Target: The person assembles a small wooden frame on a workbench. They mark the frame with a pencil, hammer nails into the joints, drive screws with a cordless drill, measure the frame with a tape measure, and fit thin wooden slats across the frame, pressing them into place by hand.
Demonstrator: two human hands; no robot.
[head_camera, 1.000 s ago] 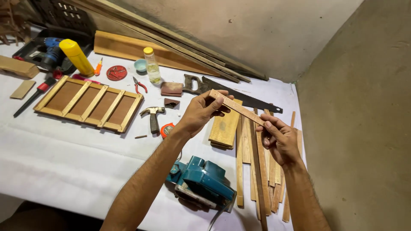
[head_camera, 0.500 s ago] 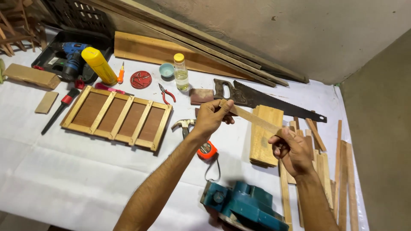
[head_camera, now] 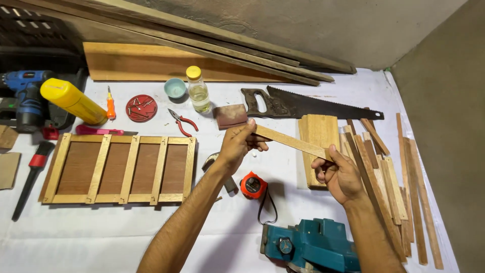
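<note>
I hold a thin wooden strip [head_camera: 292, 141] level above the white-covered table [head_camera: 101, 227]. My left hand [head_camera: 236, 146] pinches its left end and my right hand [head_camera: 339, 172] grips its right end. Below the strip lie an orange tape measure [head_camera: 253, 185] and a hammer [head_camera: 218, 167], partly hidden by my left forearm. A stack of short boards [head_camera: 319, 132] sits just behind my right hand. A wooden frame with slats [head_camera: 121, 168] lies to the left of my left arm.
A hand saw [head_camera: 303, 105], brown block [head_camera: 230, 116], pliers [head_camera: 181, 121], small bottle [head_camera: 198, 90], teal bowl [head_camera: 175, 88] and red lid [head_camera: 141, 107] lie behind. Loose strips [head_camera: 399, 182] pile at the right. A teal power planer [head_camera: 313, 245] sits near me. A blue drill [head_camera: 22, 98] and yellow tube [head_camera: 70, 101] rest far left.
The view has shifted so the table's things sit lower and further right in frame. Both hands keep hold of the strip, now tilted slightly less and held over the tape measure.
</note>
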